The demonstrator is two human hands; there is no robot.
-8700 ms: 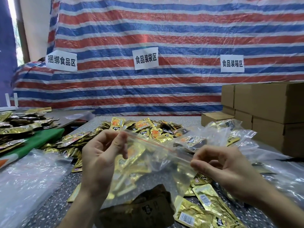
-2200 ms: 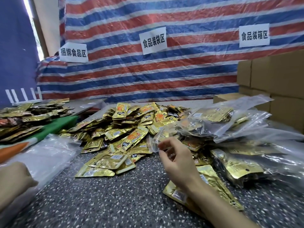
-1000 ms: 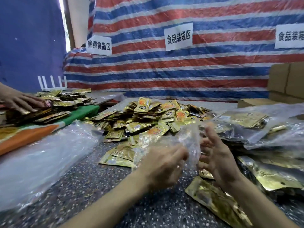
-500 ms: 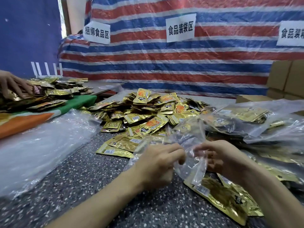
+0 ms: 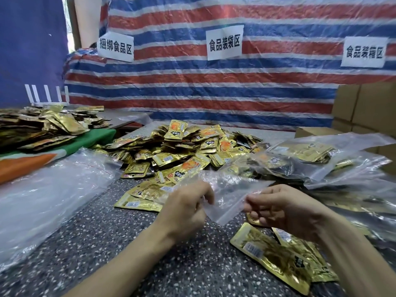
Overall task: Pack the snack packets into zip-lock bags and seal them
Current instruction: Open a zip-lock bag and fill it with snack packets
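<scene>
Both hands, the left hand (image 5: 186, 213) and the right hand (image 5: 285, 209), pinch an empty zip-lock bag (image 5: 227, 196) above the counter (image 5: 102, 239) (its mouth looks closed), so I think opening it comes next, then reaching for the snack packets (image 5: 184, 146) piled behind.

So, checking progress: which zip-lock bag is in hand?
The empty bag, pinched between left hand and right hand; the filled bags lie at right, untouched.
</scene>
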